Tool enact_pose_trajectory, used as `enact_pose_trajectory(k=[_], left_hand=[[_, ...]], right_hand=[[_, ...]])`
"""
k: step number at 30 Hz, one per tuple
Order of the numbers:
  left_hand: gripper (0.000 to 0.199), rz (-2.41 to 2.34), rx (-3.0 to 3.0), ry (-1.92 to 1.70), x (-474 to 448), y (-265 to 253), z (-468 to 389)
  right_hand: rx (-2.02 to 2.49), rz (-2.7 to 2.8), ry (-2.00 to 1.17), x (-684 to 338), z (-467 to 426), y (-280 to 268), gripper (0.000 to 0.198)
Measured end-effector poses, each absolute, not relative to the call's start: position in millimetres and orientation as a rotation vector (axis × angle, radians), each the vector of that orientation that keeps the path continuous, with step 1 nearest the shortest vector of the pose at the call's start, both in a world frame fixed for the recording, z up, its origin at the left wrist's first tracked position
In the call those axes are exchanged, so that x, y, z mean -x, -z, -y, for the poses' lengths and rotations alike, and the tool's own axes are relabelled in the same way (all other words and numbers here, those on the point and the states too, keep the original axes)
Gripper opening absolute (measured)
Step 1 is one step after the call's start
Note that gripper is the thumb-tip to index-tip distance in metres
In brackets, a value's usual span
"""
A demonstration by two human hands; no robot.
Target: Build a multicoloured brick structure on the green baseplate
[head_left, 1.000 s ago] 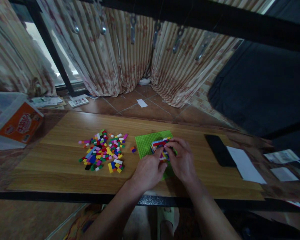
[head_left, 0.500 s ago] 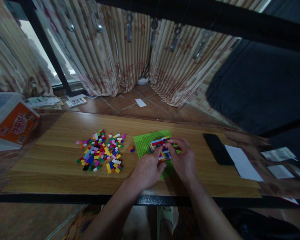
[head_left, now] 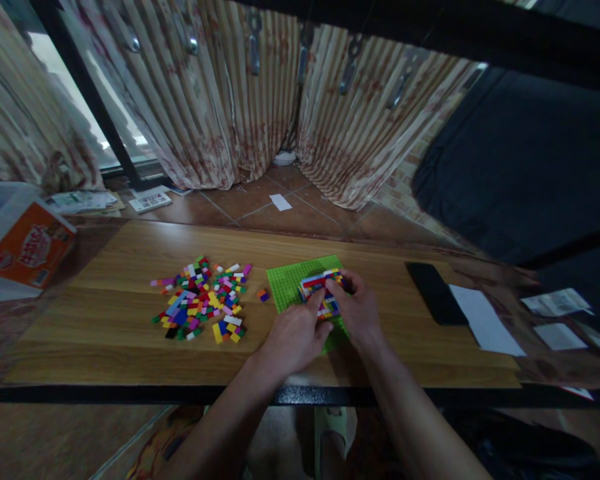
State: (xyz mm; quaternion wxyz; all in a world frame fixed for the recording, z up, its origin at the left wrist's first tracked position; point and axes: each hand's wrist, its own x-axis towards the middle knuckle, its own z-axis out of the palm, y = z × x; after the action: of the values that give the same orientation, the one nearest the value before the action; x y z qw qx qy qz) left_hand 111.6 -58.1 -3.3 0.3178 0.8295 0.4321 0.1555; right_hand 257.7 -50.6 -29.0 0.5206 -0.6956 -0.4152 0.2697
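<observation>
A low structure of toy building bricks (head_left: 331,308) in many colours stands on a green studded baseplate (head_left: 284,279). My left hand (head_left: 294,337) is against its near left side, index finger stretched onto the bricks and thumb near the front edge. From the right, my right hand (head_left: 359,310) grips it, thumb on top and the other fingers curled round the far right corner. My hands hide part of the structure, and I cannot tell whether a single brick is pinched between the right fingertips.
Loose bricks (head_left: 200,303) lie heaped on the wooden table (head_left: 105,320) to the left. A small orange and blue piece (head_left: 263,295) sits beside the baseplate. On the right are a black phone (head_left: 435,293) and white paper (head_left: 485,320). A plastic tub (head_left: 10,267) stands far left.
My right hand has shifted slightly left and its fingers have drawn in closer round the structure's right side. My left hand stays nearly in place. The whole view has moved a little.
</observation>
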Motion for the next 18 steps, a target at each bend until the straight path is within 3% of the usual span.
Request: enact_pose_trajectory(k=[7, 18], left_hand=[[0.061, -1.148, -2.200, -0.363, -113, 0, 59], [0.061, -1.159, -2.240, -0.277, -110, 2, 60]], right_hand=[[1.676, 1.026, -0.589, -258, 47, 30, 0.037], [1.403, 0.781, -0.980, -264, 51, 19, 0.038]])
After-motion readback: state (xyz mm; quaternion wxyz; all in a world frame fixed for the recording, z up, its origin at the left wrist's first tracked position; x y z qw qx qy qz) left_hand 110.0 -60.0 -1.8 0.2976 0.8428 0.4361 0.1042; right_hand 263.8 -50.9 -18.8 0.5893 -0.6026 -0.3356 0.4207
